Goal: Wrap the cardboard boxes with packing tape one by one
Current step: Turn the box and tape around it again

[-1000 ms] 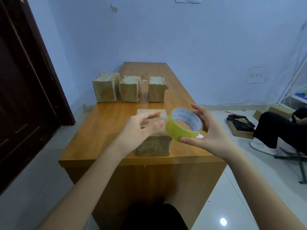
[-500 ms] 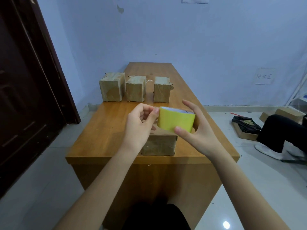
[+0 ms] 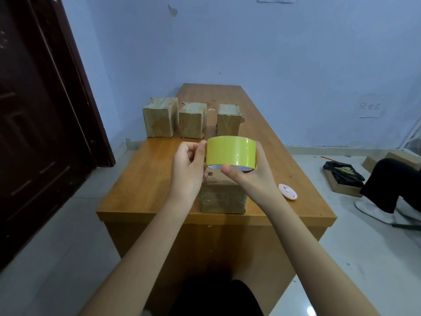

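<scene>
Yellow tape roll (image 3: 230, 152), axis near-vertical, band facing camera

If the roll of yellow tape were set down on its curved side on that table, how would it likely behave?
The tape roll is a round hoop, so on its curved side it would probably roll along the table. Its glossy band looks slick, though the right hand holds it steadily. Its hollow core suggests it is fairly light.

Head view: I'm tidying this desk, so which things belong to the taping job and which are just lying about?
Belongs to the job:
- yellow tape roll, held by right hand, left hand at its edge
- near box
- three far boxes

Lying about:
- pink round object on the desk
- black tray on the floor
</scene>
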Demonstrator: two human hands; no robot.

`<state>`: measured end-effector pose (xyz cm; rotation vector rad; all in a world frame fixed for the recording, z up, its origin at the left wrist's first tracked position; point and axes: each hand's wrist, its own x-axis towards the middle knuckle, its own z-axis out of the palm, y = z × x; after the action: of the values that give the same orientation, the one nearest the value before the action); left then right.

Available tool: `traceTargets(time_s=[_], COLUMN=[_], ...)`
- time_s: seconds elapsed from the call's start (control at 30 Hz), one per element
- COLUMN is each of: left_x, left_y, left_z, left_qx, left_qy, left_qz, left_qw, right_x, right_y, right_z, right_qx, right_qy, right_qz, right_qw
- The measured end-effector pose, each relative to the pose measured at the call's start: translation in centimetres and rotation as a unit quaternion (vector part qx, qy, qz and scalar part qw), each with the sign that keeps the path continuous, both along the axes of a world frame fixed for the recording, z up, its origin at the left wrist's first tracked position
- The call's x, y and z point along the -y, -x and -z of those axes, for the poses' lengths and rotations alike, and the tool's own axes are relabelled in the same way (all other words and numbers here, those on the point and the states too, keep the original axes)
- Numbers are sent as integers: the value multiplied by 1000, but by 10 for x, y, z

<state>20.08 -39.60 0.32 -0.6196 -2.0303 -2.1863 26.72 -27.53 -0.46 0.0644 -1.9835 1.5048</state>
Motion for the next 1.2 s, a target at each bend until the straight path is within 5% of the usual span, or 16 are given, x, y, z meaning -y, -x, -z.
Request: traceTargets(time_s=[0.27,0.6,0.73,0.93,1.2], left_x=[-3,16,23,18,13], left_y=[8,26,33,35,37], left_z=[10,11,27,41,54], left_qx=[-19,-98,-74,21,41], left_qy=[30,128,193,128,100], left_qz=[-58,-161,-106,-64,-34], left_qw=[998,974,973,990,994], right_x=[3,-16,-26,-19,-18], right_y=[17,8,-1,5,20], right_z=[9,-10,-12,-11,-15], right_qx=[-17,7,38,11,-7], right_qy=[12,-125,-165,-140,-120], right_qz=[112,209,219,158,142], right_qw=[994,970,961,977,983])
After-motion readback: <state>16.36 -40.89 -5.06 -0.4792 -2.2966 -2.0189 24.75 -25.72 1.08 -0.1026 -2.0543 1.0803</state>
